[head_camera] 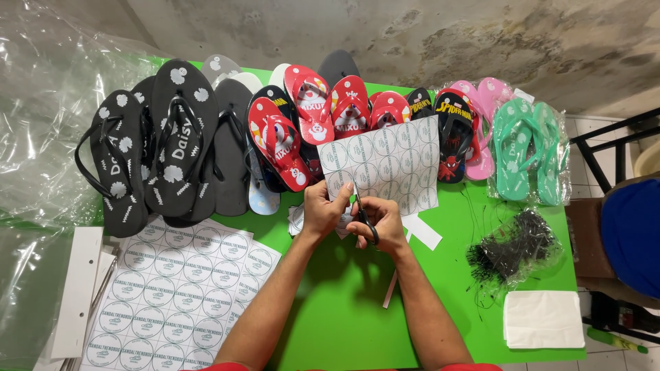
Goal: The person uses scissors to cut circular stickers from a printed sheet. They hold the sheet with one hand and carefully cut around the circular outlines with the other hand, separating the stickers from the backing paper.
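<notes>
You are in the middle of cutting: your left hand [323, 209] pinches the label sheet [385, 165] above the green tabletop [344, 302] while your right hand [381, 223], grip closed around the scissors [364, 216], should follow the line between the round labels.

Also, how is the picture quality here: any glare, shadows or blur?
Head view: sharp overall, evenly lit; soft shadow of the arms on the green table; bright glare on the clear plastic sheet at left; both hands and the scissors in focus; straight edges bend slightly near the corners.
</notes>
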